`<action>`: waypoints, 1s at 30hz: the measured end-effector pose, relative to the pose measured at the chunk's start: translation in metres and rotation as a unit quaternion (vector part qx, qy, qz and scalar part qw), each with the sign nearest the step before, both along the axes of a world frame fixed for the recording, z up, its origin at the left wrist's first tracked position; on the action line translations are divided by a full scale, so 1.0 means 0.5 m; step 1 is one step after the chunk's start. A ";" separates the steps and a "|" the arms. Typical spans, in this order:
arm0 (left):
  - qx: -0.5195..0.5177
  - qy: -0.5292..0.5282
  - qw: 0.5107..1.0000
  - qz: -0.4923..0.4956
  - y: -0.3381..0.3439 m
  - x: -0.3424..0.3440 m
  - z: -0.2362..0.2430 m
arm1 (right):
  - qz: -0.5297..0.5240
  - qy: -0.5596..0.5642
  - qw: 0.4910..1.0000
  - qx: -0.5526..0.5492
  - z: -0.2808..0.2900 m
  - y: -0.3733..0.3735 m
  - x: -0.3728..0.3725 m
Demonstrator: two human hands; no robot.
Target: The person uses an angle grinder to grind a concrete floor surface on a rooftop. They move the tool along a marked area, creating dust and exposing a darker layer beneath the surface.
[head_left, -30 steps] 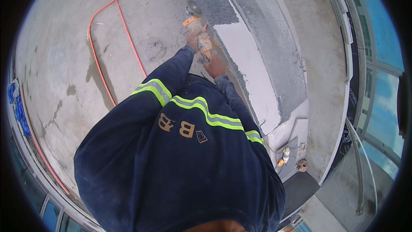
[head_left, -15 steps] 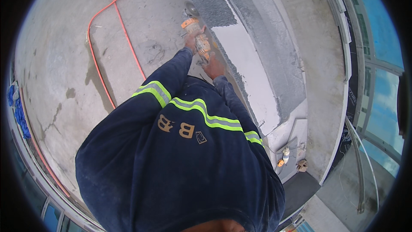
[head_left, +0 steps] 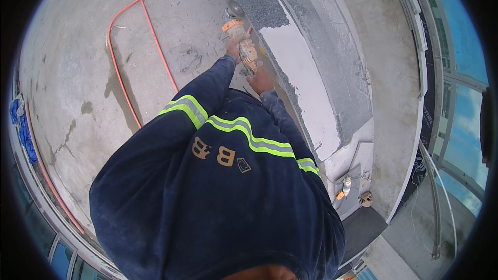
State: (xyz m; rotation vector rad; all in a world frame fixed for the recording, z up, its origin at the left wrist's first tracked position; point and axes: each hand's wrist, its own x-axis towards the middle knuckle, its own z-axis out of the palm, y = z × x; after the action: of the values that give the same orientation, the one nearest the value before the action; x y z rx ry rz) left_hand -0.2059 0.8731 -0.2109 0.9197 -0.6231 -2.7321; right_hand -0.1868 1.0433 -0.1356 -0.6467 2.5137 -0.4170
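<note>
Both my hands hold a dusty orange angle grinder [head_left: 248, 53]. My left hand [head_left: 233, 47] is wrapped round its front part, near the orange collar. At the rear of the body, my right hand [head_left: 263, 79] grips the handle end. The grinder's round disc [head_left: 235, 8] is beside the left edge of a long grey stone slab [head_left: 262, 8]; I cannot tell whether it touches. A ragged white area [head_left: 298, 67] covers part of the slab's top.
Orange hoses [head_left: 148, 21] cross on the concrete floor [head_left: 62, 72] to the left. Blue crumpled material [head_left: 23, 132] lies at the far left edge. Another power tool [head_left: 346, 186] rests on boards at the lower right. A raised concrete ledge [head_left: 397, 88] and glass panes [head_left: 461, 129] run along the right.
The view has shifted slightly, so the floor and slab sit a little lower and farther right. Both hands keep their grip on the angle grinder.
</note>
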 end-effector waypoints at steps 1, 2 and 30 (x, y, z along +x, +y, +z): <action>0.002 -0.004 1.000 0.001 0.000 0.000 0.000 | -0.002 -0.001 1.000 0.003 -0.001 0.000 0.000; 0.004 -0.006 1.000 0.002 0.000 -0.001 0.001 | -0.005 -0.004 1.000 0.009 -0.001 0.000 0.000; 0.008 -0.001 1.000 0.003 0.000 -0.008 -0.020 | 0.001 0.009 1.000 0.003 0.002 0.003 0.003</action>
State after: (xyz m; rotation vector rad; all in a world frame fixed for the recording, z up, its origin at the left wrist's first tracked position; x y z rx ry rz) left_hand -0.2102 0.8730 -0.2209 0.9267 -0.5973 -2.7346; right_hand -0.1851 1.0446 -0.1346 -0.6540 2.5296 -0.4038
